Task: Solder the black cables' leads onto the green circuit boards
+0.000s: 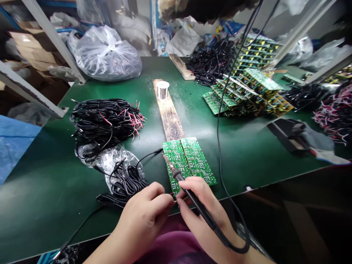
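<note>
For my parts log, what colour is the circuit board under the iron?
The circuit board is green; head view.

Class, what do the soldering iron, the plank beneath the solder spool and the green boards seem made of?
The soldering iron has a matte black handle, probably plastic, and a dull metal tip. The plank looks like bare wood, with rough grain and dark stains. The boards seem green-coated fibreglass, dotted with silvery solder.
</note>
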Action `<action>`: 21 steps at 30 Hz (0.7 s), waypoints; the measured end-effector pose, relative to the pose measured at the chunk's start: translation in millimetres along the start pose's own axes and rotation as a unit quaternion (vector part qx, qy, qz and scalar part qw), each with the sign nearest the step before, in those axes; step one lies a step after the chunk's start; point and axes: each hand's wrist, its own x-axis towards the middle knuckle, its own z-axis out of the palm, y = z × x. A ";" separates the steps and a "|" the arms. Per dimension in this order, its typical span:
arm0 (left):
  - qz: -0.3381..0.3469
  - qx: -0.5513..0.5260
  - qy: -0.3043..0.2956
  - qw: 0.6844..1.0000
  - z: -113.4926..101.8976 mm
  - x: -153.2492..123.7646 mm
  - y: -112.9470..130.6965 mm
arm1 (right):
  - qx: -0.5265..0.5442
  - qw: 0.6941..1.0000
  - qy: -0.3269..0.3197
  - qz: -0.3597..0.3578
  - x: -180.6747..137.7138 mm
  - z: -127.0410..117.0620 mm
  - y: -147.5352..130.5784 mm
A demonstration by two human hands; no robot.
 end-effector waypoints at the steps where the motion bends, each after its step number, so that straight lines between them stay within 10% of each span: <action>1: 0.005 0.014 0.001 1.000 0.9 0.3 0.1 | 0.000 1.000 -0.003 0.001 -0.3 -0.3 0.2; 16: 0.093 0.122 0.099 0.983 10.4 1.0 2.1 | -0.016 1.000 -0.004 -0.001 -6.5 -1.8 4.9; 21: 0.058 0.108 0.050 0.991 12.0 2.0 0.8 | -0.015 0.998 -0.041 -0.051 -16.3 -2.9 17.1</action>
